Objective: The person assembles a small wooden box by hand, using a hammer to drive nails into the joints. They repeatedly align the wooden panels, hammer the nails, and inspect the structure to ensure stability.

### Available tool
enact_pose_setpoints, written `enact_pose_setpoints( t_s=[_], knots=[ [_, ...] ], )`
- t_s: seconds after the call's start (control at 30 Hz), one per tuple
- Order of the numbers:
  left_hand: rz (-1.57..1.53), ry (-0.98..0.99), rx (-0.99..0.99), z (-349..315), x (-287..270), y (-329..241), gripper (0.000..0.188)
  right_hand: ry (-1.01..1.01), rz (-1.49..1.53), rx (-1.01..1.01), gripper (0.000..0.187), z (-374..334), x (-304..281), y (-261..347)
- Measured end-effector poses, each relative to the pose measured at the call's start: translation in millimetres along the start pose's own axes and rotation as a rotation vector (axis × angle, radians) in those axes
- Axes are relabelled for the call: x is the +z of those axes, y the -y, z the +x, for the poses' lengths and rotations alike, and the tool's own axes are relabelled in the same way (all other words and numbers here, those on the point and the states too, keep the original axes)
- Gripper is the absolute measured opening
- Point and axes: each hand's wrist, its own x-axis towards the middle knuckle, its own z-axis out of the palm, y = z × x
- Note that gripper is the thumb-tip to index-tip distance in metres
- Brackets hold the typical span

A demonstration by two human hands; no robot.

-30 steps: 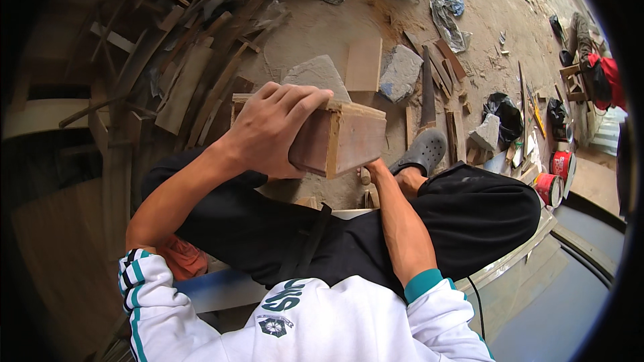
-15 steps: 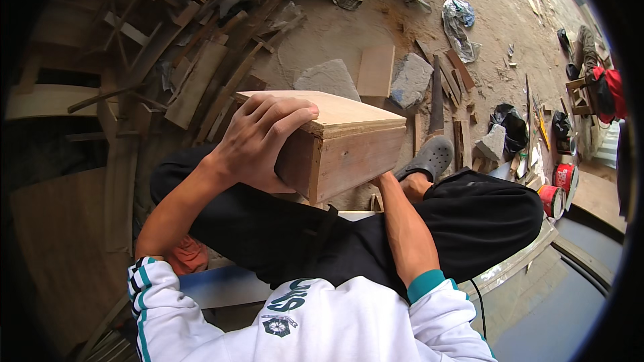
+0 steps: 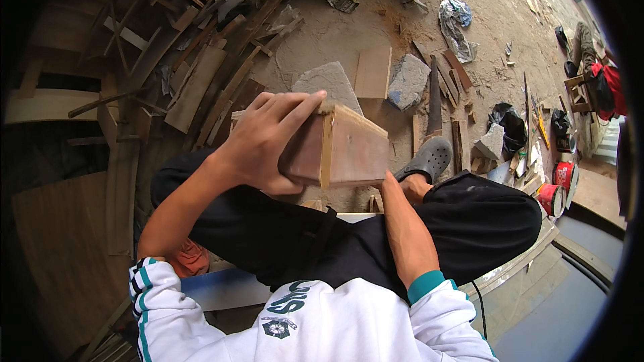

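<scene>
Though held well off the floor, at centre frame above the lap, box (image 3: 339, 151) looks stiff and fairly light for its bulk: plain wooden boards joined at the corners, pale edge strip facing the camera, reddish-brown side to its left. Left hand (image 3: 265, 141) wrapped over the upper left corner, fingers (image 3: 298, 104) spread wide across the top edge and pressed flat on the wood, thumb tucked under the near side. Right hand (image 3: 388, 184) mostly hidden beneath the lower right corner; cannot tell how its fingers lie, only that forearm rises to meet the underside and seems to prop it. Probably rigid enough to take a firm squeeze, not fragile, though joints may be the weak points, so better gripped across whole faces than pried at one board. Sawn surface likely dry and rough, little risk of slipping, some risk of splinters along raw edges. Best hold, judging by shape: one palm over a top corner, other under the opposite bottom corner, much as now. Below, dusty floor (image 3: 376, 27) strewn with planks at upper left (image 3: 194, 87), two grey stone slabs (image 3: 409, 80) near upper centre, grey shoe (image 3: 429, 157) just right of box, red cans (image 3: 557, 188) at right edge.
</scene>
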Motion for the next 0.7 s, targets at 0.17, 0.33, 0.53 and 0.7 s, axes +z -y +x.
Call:
enact_pose_setpoints(
  t_s=[0.17, 0.33, 0.53, 0.7],
  knots=[
    [-0.197, 0.279, -0.191, 1, 35, 53, 0.113, -0.072, -0.149, 0.15, 0.017, -21, 7, 15],
    [-0.256, 0.55, -0.239, 24, 97, 105, 0.108, -0.061, -0.01, 0.352, 0.011, -14, -20, 37],
    [-0.181, 0.826, -0.203, 81, 134, 117, 0.106, -0.11, 0.224, 0.238, 0.025, -28, -35, 42],
    [0.156, 1.03, -0.093, 119, 168, 131, 0.1, -0.12, 0.229, 0.229, 0.024, -40, -26, 49]
  ],
)
